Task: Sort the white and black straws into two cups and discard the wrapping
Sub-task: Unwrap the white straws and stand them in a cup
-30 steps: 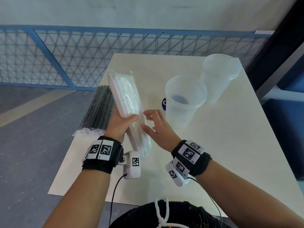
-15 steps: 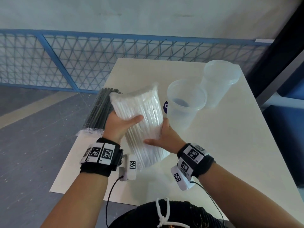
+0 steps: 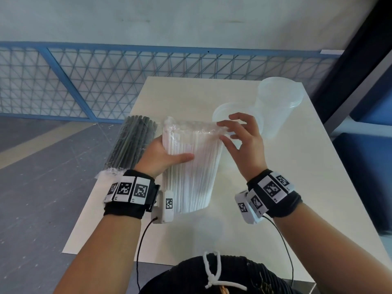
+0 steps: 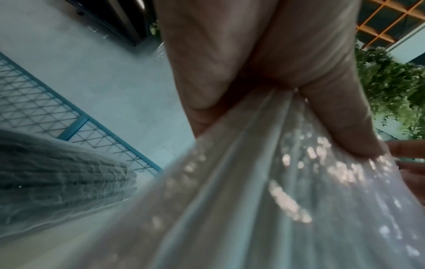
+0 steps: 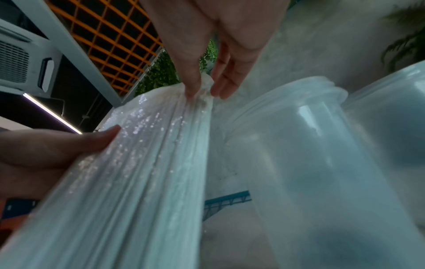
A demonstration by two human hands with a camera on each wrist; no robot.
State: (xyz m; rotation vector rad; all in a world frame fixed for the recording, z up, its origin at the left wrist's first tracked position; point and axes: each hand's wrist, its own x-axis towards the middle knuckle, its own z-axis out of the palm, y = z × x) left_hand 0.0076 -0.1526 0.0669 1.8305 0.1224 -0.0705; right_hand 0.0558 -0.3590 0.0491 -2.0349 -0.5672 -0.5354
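The table (image 3: pixel 286 187) sets the stage, a pale slab running from the person's lap out toward twelve o'clock, its left edge dropping to grey floor at nine and its far edge backed by the blue mesh railing (image 3: pixel 84 81). And here's the change: a second ago the pack of white straws (image 3: pixel 191 166) was edge-on with the right hand only reaching in; now it's turned broadside, held up over the middle of the table, and the right hand (image 3: pixel 244 143) has climbed to its top corner at about one o'clock. That reads as the opening move on the wrapping, so the white batch goes first. Left hand (image 3: pixel 163 158) grips the pack's left flank, thumb across the front and fingers curled behind. The right thumb and forefinger are pinching the clear film (image 5: pixel 202 89) at the top seal, the remaining fingers loose and spread. The pack of black straws (image 3: pixel 131 143) lies sealed at ten o'clock, hanging partly over the table's left edge, so any sweep that way could nudge it off, I'd judge. Two translucent cups (image 3: pixel 273 107) stand at one to two o'clock, the near one just behind the right hand's knuckles; a hard outward tear risks clipping it. Best open room, by my reckoning, is the bare surface from three round to six o'clock, plus the air straight up.
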